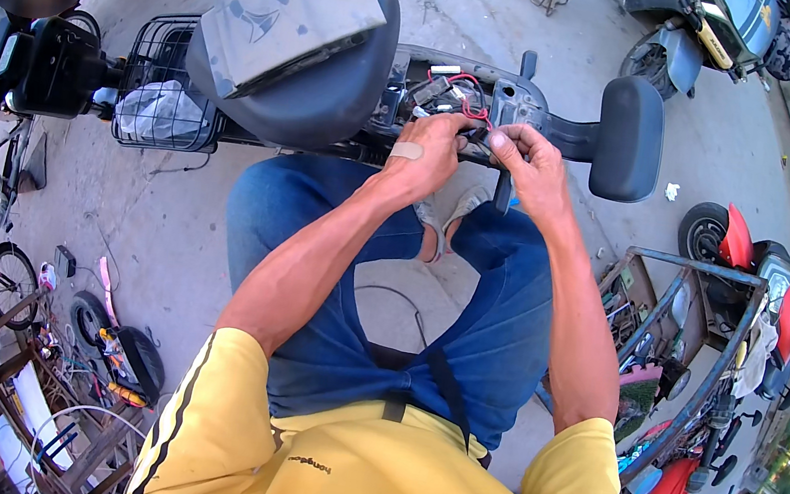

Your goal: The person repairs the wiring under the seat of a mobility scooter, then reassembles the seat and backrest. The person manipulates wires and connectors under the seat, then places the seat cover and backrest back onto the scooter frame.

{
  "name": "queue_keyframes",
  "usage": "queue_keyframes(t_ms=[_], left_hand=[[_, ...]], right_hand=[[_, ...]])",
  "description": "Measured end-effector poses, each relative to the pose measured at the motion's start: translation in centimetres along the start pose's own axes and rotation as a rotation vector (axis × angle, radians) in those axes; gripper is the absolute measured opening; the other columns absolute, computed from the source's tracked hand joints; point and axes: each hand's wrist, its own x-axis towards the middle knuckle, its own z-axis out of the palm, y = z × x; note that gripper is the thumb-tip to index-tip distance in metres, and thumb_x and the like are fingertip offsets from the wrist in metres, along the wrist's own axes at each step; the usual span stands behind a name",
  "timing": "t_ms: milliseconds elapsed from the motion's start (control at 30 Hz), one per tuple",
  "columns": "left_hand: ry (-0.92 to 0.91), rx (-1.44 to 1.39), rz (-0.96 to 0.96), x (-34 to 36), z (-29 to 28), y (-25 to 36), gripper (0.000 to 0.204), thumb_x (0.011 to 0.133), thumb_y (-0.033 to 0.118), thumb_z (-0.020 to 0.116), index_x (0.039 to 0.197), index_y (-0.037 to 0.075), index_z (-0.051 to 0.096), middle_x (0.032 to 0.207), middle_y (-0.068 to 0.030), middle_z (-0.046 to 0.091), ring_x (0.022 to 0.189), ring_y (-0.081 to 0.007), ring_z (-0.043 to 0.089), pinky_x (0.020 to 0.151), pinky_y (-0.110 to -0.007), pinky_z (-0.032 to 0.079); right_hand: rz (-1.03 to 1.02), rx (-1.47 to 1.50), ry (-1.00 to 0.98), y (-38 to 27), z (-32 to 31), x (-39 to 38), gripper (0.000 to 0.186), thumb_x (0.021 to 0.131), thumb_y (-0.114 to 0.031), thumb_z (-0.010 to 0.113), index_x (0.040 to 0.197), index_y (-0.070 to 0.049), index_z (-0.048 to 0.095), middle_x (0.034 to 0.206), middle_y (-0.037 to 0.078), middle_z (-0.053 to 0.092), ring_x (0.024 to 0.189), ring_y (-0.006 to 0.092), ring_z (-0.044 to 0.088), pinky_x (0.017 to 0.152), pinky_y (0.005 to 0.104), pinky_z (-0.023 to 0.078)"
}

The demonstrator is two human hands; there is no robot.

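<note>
Raised seat (293, 41) left of wiring (452, 93) (backrest (629, 139) right), basket (163, 103) leftmost

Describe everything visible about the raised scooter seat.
The seat is a large dark padded saddle, tipped up on edge so its grey underside panel, smudged with dark marks, faces the camera. Its rounded black cushion rim shows below and right of the panel. It stands over the scooter frame, between the wire basket on its left and the open wiring bay on its right. Neither the left hand nor the right hand touches it; both work at the wires beside it.
</note>
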Motion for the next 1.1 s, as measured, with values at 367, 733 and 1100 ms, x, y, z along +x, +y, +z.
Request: queue_keyframes(t_ms=[367, 733, 1100], left_hand=[[-0.236, -0.49, -0.356, 0.8, -1.0, -0.7, 0.032, 0.102, 0.006, 0.057, 0.132, -0.002, 0.064, 0.102, -0.0092, 0.073, 0.086, -0.0155, 0.069, 0.072, -0.031, 0.06], [-0.085, -0.007, -0.123, 1.0, -0.2, 0.4, 0.029, 0.101, 0.026, 0.064, 0.114, 0.0, 0.068, 0.104, -0.0208, 0.073, 0.093, -0.0346, 0.072, 0.08, -0.047, 0.053], [0.04, -0.139, -0.219, 0.9, 0.0, 0.1, 0.033, 0.106, 0.029, 0.053, 0.108, 0.001, 0.072, 0.096, -0.0199, 0.075, 0.095, -0.0416, 0.071, 0.084, -0.051, 0.052]], right_hand=[[0.094, -0.627, -0.042, 0.3, -0.1, -0.5, 0.039, 0.1, -0.039, 0.064, 0.11, -0.002, 0.071, 0.098, 0.018, 0.076, 0.096, 0.0373, 0.072, 0.083, 0.0478, 0.053], [0.127, -0.646, -0.02, 0.7, 0.6, -0.5, 0.04, 0.097, -0.042, 0.063, 0.106, -0.003, 0.068, 0.097, 0.022, 0.075, 0.097, 0.042, 0.071, 0.084, 0.0506, 0.053], [0.077, -0.614, 0.013, -0.7, 1.1, 1.0, 0.042, 0.098, -0.042, 0.063, 0.11, -0.004, 0.073, 0.1, 0.023, 0.075, 0.1, 0.0426, 0.071, 0.087, 0.0497, 0.053]])
